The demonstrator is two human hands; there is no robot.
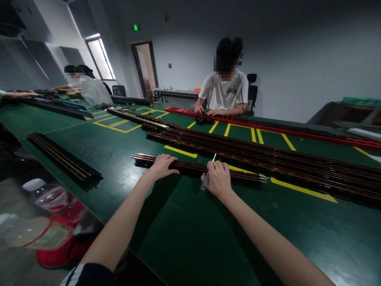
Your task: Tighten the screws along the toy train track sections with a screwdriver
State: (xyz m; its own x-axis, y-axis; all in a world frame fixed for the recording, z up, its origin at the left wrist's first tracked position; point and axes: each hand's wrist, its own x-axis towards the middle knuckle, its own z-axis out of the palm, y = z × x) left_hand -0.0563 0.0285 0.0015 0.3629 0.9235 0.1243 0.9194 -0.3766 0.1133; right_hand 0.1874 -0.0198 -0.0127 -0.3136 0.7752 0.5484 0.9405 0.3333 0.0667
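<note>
A long dark strip [190, 167] with thin metal rods along it lies across the green table in front of me. My left hand [162, 166] is over its left part, fingers curled over the far side and thumb along the near side. In my right hand [219, 178] is a screwdriver [205, 182] with a translucent bluish handle, wrapped by the fingers. The metal shaft points up and away, above the strip. My right hand sits at the strip's right half; its fingertips are partly hidden.
Beyond lies a long row of similar dark strips [238, 153]. Another strip [62, 159] rests at left. A red rail [268, 129] runs along the far side, where a person [224, 93] sits. Plastic bottles [56, 200] stand beside the table's left edge [98, 220]. More people work far left.
</note>
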